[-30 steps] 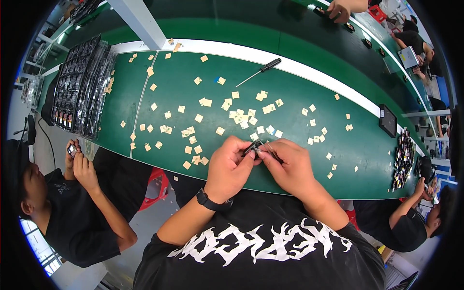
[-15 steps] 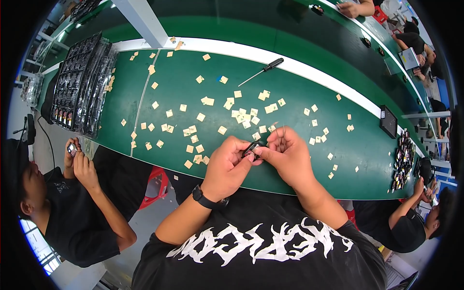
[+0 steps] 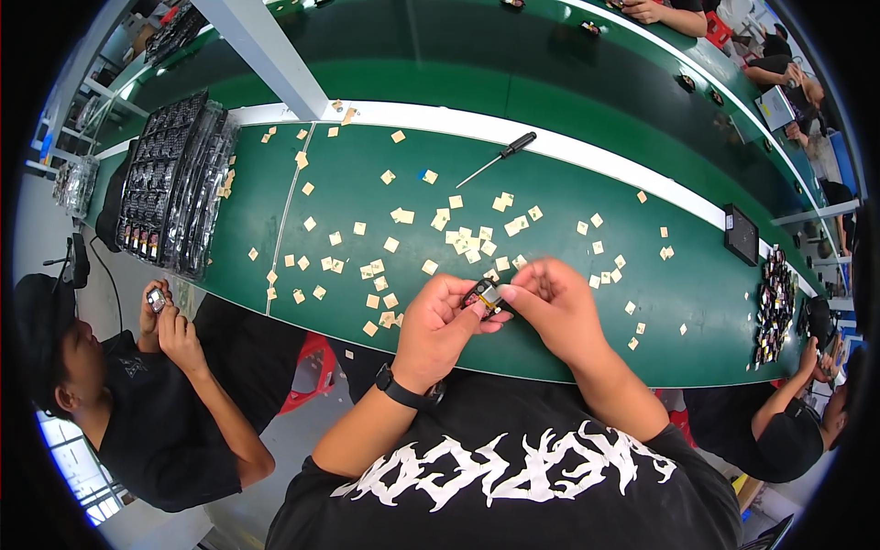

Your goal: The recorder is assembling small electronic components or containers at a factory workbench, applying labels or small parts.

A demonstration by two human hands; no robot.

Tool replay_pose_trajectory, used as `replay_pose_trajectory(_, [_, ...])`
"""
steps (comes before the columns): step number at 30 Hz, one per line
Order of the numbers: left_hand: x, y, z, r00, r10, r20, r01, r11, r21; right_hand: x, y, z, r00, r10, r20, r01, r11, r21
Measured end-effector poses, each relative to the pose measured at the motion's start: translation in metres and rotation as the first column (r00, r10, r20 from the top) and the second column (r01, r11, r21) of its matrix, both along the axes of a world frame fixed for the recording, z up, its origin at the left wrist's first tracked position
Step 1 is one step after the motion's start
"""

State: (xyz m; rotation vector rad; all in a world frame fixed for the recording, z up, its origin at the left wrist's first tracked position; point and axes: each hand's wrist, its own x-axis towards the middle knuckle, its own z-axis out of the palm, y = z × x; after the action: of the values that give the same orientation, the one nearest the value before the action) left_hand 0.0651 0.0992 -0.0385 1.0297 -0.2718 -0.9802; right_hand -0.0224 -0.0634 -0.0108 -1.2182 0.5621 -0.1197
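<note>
A small black electronic device (image 3: 474, 295) with rounded edges, a silver rectangular part and a thin yellow strip is held over the table's near edge. My left hand (image 3: 438, 321) grips it from the left, thumb across its near side. At its right side is my right hand (image 3: 556, 301), its thumb tip by the silver part and its fingers curled together. Whatever sits between those right fingers is hidden. Small cream-coloured square pieces (image 3: 429, 267) lie scattered on the green table (image 3: 513, 353) around both hands.
A black-handled screwdriver (image 3: 518, 144) lies near the white ledge. Stacked black trays (image 3: 165, 183) stand at the left. At the right are a black box (image 3: 741, 235) and a pile of small dark parts (image 3: 775, 307). Co-workers sit on both sides (image 3: 174, 403).
The device has tilted so its silver part and yellow strip show more. A thin metal tip seen above my right fingers no longer shows. The whole view has shifted slightly.
</note>
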Motion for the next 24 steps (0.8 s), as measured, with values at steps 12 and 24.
replay_pose_trajectory(12, [-0.002,-0.001,-0.005,0.994,0.098,0.055,-0.101,0.994,0.048,-0.019,0.018,-0.002,0.988,0.151,-0.009,-0.113,0.696,-0.709])
replay_pose_trajectory(24, [-0.012,-0.003,-0.006,0.976,0.194,0.102,-0.193,0.981,-0.014,-0.025,-0.003,0.006,0.974,0.212,-0.078,-0.226,0.929,-0.293])
